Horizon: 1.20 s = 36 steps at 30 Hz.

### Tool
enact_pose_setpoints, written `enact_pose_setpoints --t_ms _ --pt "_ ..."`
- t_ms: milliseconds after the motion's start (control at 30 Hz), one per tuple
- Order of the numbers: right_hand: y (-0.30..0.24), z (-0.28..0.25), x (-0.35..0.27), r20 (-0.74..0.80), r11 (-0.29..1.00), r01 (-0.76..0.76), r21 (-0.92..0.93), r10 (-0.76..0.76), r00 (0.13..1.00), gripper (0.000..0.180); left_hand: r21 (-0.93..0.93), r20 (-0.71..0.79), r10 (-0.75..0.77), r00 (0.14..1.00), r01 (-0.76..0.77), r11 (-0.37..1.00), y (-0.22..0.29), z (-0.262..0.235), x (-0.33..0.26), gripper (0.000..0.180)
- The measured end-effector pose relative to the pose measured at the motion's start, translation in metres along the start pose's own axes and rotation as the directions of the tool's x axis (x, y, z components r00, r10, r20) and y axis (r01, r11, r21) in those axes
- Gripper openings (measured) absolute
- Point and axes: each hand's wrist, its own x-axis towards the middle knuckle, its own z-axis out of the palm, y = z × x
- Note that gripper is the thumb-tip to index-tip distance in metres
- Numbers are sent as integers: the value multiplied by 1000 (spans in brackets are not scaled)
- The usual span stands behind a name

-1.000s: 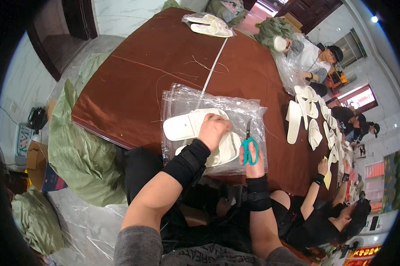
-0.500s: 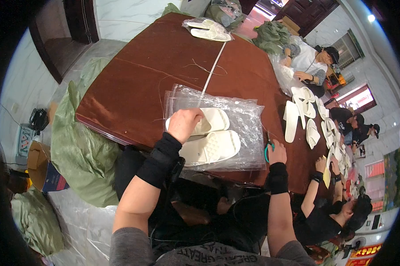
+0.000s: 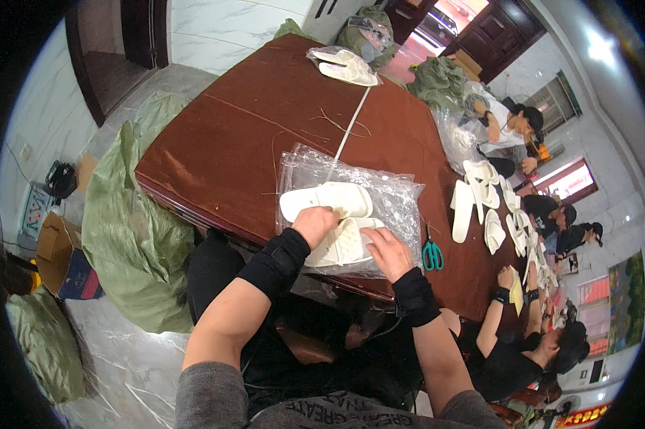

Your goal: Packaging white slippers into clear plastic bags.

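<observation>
Inspecting the pairing step: I see my left hand (image 3: 315,223) pressed flat, fingers narrow, on the upper white slipper (image 3: 326,200), while my right hand (image 3: 385,252) grips the lower slipper (image 3: 344,243). Both lie on the clear plastic bags (image 3: 394,196) at the table (image 3: 244,136) edge. Next, I judge, they need aligning and bagging. Half a second ago my right hand was beside the scissors (image 3: 432,254); now it is on the slipper.

Even, fairly bright daylight, strongest from the window (image 3: 569,179) and doorway (image 3: 444,18) at upper right. Blown-out glare patch on the upper-right wall. Soft shadows only. Specular glints on the clear plastic bags (image 3: 351,189). Heavy fisheye: black vignette ring, bench (image 3: 265,121) edges bow. Centre sharp, rim smeared.
</observation>
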Motion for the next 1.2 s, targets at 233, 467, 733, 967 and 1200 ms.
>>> enact_pose_setpoints --t_ms 233,467,733,967,1200 --pt "7 9 0 -33 997 -61 45 63 997 32 -389 -501 -482 719 311 867 -11 -39 10 14" --pt "4 6 4 -17 997 -74 -8 74 997 33 -755 -597 -660 457 -41 654 -5 -148 -17 25" --pt "-11 4 45 -39 978 102 -184 -111 993 36 -605 -525 -769 365 476 639 -67 -180 -225 28" --pt "-8 29 75 17 902 89 -422 -90 996 17 473 -334 -837 434 845 249 -10 -146 -326 45" --pt "-25 -19 51 -184 931 166 -326 -235 955 21 -668 -303 -706 640 386 637 47 -171 -140 28"
